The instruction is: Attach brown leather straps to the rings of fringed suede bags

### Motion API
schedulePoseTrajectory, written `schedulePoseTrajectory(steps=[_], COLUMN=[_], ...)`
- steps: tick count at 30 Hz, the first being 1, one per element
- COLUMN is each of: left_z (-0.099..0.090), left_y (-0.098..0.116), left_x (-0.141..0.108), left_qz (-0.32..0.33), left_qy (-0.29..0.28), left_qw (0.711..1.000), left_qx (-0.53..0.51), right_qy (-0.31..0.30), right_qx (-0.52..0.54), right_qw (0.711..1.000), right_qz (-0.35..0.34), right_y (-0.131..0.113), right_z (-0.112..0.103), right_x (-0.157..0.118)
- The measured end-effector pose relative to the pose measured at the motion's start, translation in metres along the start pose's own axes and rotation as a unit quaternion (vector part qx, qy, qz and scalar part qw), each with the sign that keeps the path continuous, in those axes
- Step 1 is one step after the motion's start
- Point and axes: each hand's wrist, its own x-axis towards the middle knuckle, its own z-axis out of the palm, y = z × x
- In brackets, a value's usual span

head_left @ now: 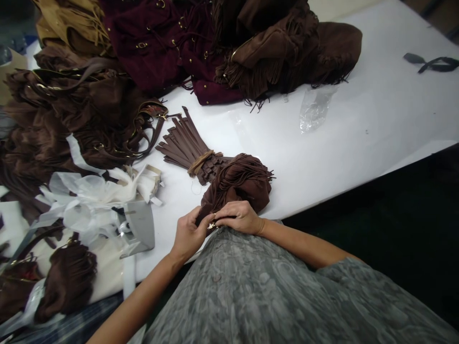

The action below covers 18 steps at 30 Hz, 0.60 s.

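The brown fringed bag (pixel 253 184) sits bunched at the near edge of the white surface (pixel 351 138), right in front of the person, its long fringe spilling over the top. The left hand (pixel 189 234) has its grip clamped on the bag's near side, thumb and fingers pressed together. From the other side, the right hand (pixel 240 217) closes its grip on the same part of the bag, fingertips meeting the left's around a bit of gold-coloured hardware (pixel 212 224). Just what each fingertip pinches is too small to tell.

Just beyond the bag, toward the far left, lies a bundle of brown straps (pixel 188 143), bound near its lower end with a tan tie (pixel 201 162). A heap of brown bags (pixel 71 110) covers the left side, with crumpled white wrapping (pixel 93 196) and a pale grey box-like piece (pixel 140 224) nearer the person. Burgundy bags (pixel 154 48) lie along the far edge, beside dark brown fringed bags (pixel 287 48). A crumpled clear plastic bag (pixel 315 110) lies in front of those, and a black strap (pixel 439 64) rests well apart, toward the far right corner.
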Motion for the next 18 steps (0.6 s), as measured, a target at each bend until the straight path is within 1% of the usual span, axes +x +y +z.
schedulePoseTrajectory(steps=[2, 4, 7, 9, 11, 13, 14, 15, 18], left_z=[0.002, 0.004, 0.004, 0.003, 0.002, 0.002, 0.002, 0.001, -0.001], left_y=[0.004, 0.009, 0.013, 0.011, 0.006, 0.0, -0.003, -0.004, -0.003], left_x=[0.002, 0.005, 0.011, 0.014, 0.016, 0.018, 0.019, 0.021, 0.027], left_qz=[-0.018, -0.047, -0.088, -0.106, -0.122, -0.135, -0.138, -0.137, -0.124], left_qy=[0.027, 0.047, 0.053, 0.06, 0.073, 0.083, 0.087, 0.09, 0.095], left_qw=[0.999, 0.998, 0.992, 0.988, 0.983, 0.975, 0.971, 0.968, 0.964], left_qx=[0.001, -0.018, -0.067, -0.091, -0.12, -0.157, -0.176, -0.192, -0.217], right_qy=[0.016, 0.029, 0.033, 0.017, -0.027, -0.07, -0.079, -0.079, -0.047], right_qx=[0.012, 0.0, -0.025, -0.028, -0.03, -0.037, -0.041, -0.043, -0.055], right_qw=[1.0, 0.999, 0.999, 0.998, 0.997, 0.996, 0.996, 0.996, 0.997], right_qz=[0.021, 0.023, 0.027, 0.047, 0.059, 0.044, 0.031, 0.016, -0.012], right_y=[-0.001, -0.001, -0.001, -0.001, 0.001, 0.004, 0.006, 0.009, 0.015], right_z=[0.001, 0.001, 0.0, 0.0, -0.001, -0.001, 0.0, 0.001, 0.003], right_x=[0.002, 0.004, 0.008, 0.012, 0.015, 0.017, 0.018, 0.019, 0.024])
